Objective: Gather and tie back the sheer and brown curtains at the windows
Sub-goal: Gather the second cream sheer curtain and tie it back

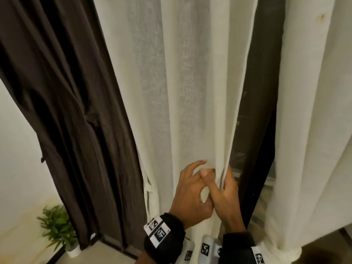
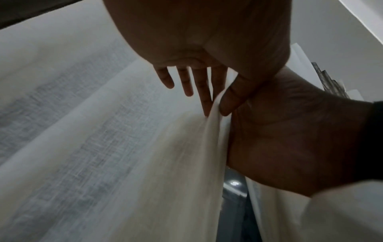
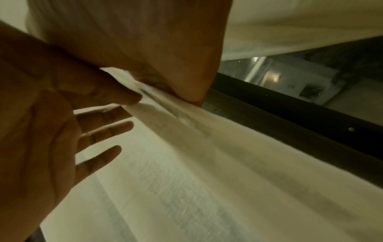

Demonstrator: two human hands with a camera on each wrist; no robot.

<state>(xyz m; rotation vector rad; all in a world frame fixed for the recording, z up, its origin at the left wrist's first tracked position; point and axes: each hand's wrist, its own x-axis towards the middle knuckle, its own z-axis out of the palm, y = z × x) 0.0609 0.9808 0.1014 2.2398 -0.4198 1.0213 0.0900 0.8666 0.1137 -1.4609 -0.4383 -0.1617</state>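
the person is standing at the window and working on the gathering step: both hands are meeting at the right edge of the sheer curtain (image 1: 182, 92), low on the panel, where the fabric is bunching into narrow pleats beside the dark window frame (image 1: 266, 103). the right hand (image 1: 226, 195) is pinching that edge, thumb in front and fingers tucked behind the folds. the left hand (image 1: 190, 195) is lying against it with its thumb and forefinger closing on the next pleat while the other fingers are spreading loose and straight, as the left wrist view shows. the brown curtain (image 1: 72, 103) is hanging to the left, already cinched at its middle by the look of it. a second sheer panel (image 1: 312, 111) is hanging to the right of the gap, and a small potted plant (image 1: 59, 229) is sitting on the floor below the brown one. most of the sheer is still lying flat, so gathering is looking early; the next move is probably calling for the left hand to reach leftward, fold by fold, feeding cloth into the right hand's grip without letting the held pleats slip.
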